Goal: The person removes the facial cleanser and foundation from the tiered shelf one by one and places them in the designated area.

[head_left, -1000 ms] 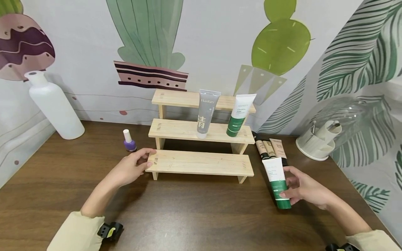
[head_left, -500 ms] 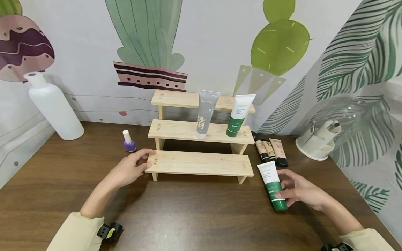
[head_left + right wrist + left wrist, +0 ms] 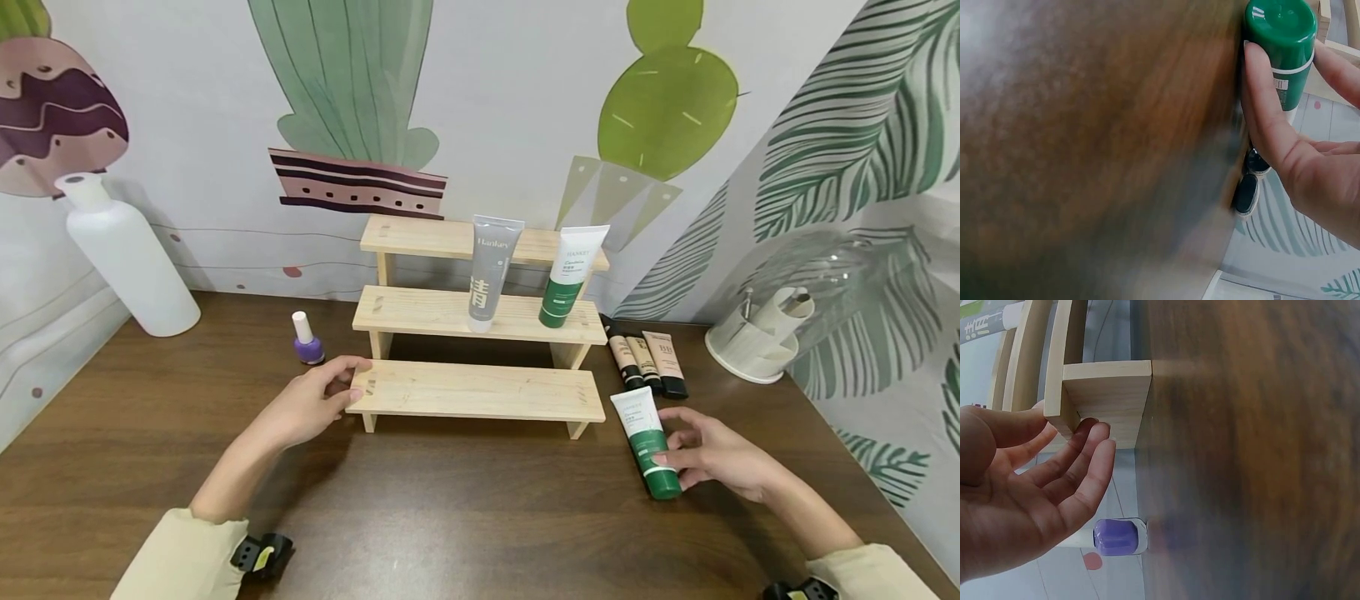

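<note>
A wooden three-step display shelf (image 3: 480, 392) stands mid-table. Its lowest board's left end is pinched between the thumb and fingers of my left hand (image 3: 311, 404); in the left wrist view the thumb lies against the board end (image 3: 1060, 403) and the other fingers curl beside it. With thumb and fingers at the capped end, my right hand (image 3: 723, 454) grips a green-and-white squeeze tube (image 3: 647, 442), right of the shelf, low over the tabletop. Its green cap (image 3: 1282, 22) fills the top of the right wrist view. A grey tube (image 3: 493, 271) and another green-and-white tube (image 3: 573, 275) stand on the middle step.
Several small beige tubes (image 3: 663, 362) with black caps lie right of the shelf. Purple nail polish (image 3: 308, 346) stands behind my left hand. A white bottle (image 3: 135, 258) is at the back left, and a white organizer (image 3: 757, 346) with a clear dome is at the right.
The green-and-white tube in my right hand has shifted left, away from the beige tubes, and the hand has moved with it. My left hand keeps its hold on the shelf.
</note>
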{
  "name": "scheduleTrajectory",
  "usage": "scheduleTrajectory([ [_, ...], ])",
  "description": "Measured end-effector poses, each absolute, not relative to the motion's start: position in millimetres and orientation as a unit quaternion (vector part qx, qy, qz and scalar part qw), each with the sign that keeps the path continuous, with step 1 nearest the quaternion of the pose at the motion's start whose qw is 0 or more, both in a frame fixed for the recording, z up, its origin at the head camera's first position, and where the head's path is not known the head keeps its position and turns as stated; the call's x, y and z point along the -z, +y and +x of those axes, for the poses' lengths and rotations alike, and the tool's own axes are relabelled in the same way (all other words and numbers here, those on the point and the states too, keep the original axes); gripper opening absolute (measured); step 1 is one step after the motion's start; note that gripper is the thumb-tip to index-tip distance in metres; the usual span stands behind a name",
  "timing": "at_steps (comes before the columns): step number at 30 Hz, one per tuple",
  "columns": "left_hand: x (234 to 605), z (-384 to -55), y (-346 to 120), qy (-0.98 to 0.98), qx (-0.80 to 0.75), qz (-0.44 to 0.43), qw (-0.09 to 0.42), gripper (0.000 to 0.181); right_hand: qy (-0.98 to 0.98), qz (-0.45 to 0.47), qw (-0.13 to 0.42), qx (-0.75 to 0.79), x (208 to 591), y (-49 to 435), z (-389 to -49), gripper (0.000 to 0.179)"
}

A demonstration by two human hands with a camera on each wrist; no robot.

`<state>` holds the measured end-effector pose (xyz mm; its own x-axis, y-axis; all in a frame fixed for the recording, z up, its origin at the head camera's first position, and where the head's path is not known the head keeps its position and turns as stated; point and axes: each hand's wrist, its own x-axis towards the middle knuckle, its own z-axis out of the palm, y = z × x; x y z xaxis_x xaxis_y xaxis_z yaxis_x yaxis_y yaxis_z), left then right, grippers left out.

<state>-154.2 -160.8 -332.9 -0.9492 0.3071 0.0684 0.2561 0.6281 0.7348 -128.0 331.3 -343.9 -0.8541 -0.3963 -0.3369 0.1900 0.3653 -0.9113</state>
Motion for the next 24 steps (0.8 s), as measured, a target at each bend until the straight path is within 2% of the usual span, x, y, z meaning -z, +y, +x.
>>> scheduleTrajectory([
  [24, 332.7, -154.6, -160.8, 0.902, -0.403, 0.151, 0.04, 0.033, 0.775, -0.044, 0.258, 0.576, 343.8, 339.8, -124.6, 0.072],
])
